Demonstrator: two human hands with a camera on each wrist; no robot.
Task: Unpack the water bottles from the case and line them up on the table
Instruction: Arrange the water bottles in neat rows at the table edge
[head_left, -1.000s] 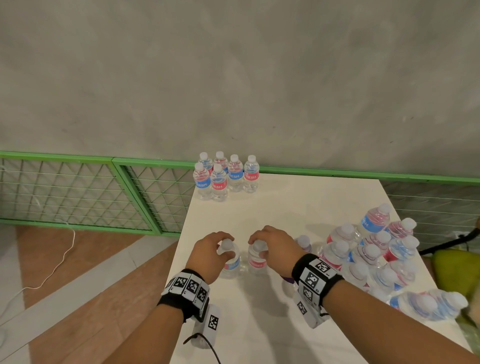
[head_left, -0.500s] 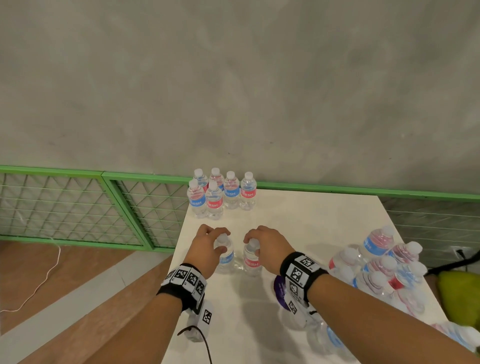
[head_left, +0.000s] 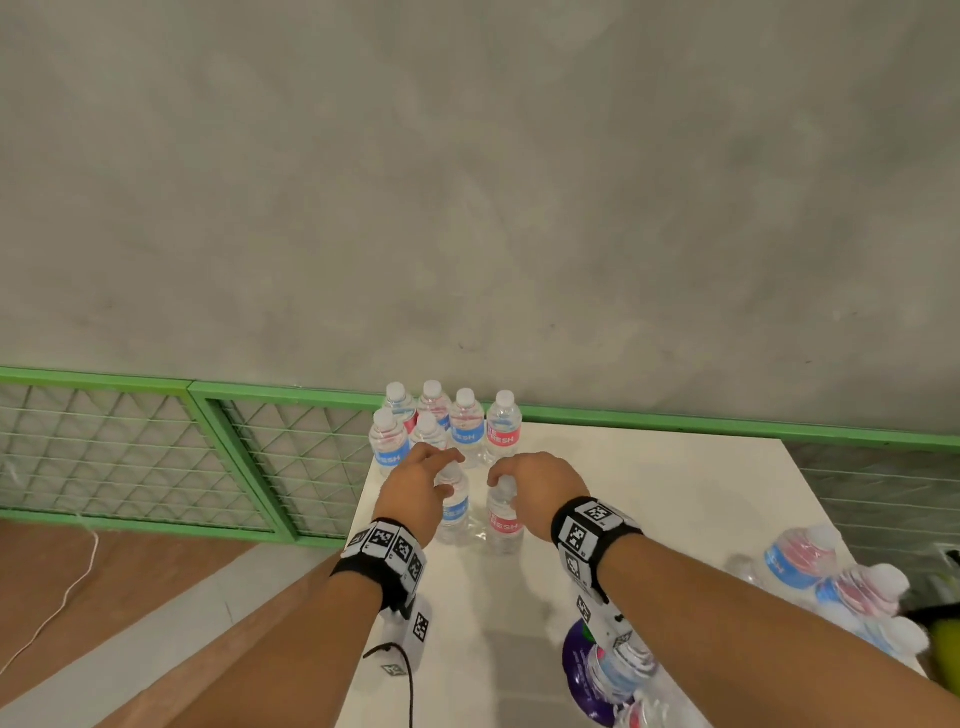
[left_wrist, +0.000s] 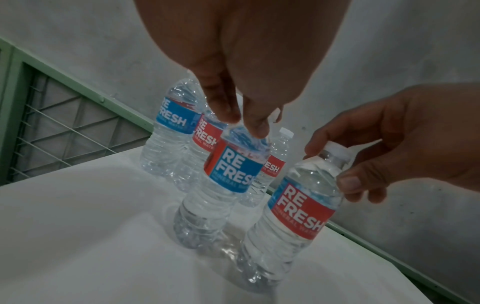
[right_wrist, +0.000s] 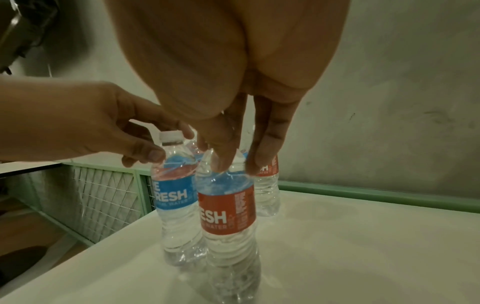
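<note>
Right now two water bottles stand upright side by side on the white table (head_left: 649, 499), close together but apart, each directly under a hand. On the left is the blue-label bottle (head_left: 456, 512), and the left hand (head_left: 415, 488) reaches down over it with the fingertips (left_wrist: 257, 125) closed around its neck and cap, the thumb on the near side. Just to its right is the red-label bottle (head_left: 503, 522); the right hand (head_left: 535, 491) holds it the same way from above, thumb and fingers (right_wrist: 267, 144) curled about the cap and shoulder. In the left wrist view the red-label bottle's white cap sits between the right thumb and forefinger. Both bottle bases look to be on the tabletop, though the clear plastic makes contact hard to judge. Just beyond the hands, at the table's far left corner, a cluster of six bottles (head_left: 452, 421) stands in two short rows. Near the table's right edge, well apart from the hands, the remaining bottles (head_left: 826, 577) lie packed together in the case, and more lie under the right forearm. Behind the table runs a green mesh fence (head_left: 156, 457) against a grey wall (head_left: 467, 182).
</note>
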